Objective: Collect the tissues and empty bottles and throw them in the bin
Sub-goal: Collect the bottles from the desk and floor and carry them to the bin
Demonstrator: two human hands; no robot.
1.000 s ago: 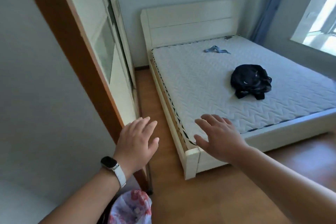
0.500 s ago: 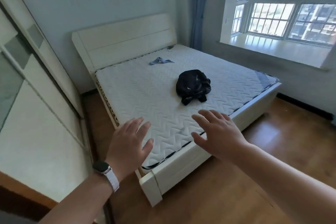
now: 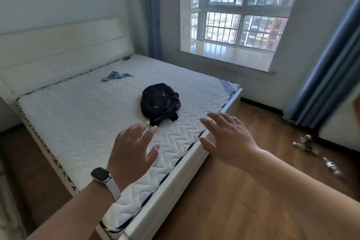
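Held left hand (image 3: 132, 148), right hand (image 3: 229, 140) out, fingers (image 3: 143, 127) spread, empty | spotted blurred bottles (image 3: 305, 143) on floor (image 3: 224, 210), right | risked kicking them rolling; saw no bin

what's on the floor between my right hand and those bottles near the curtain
Nothing: in the head view only bare wooden floor lies between the right hand and the bottles.

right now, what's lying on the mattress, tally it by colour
black: 1, the bag
blue: 1, the cloth strip
dark grey: 1, a small scrap by the headboard, too small to identify
total on the mattress: 3
Not counted: the bottles on the floor, too blurred to tally.
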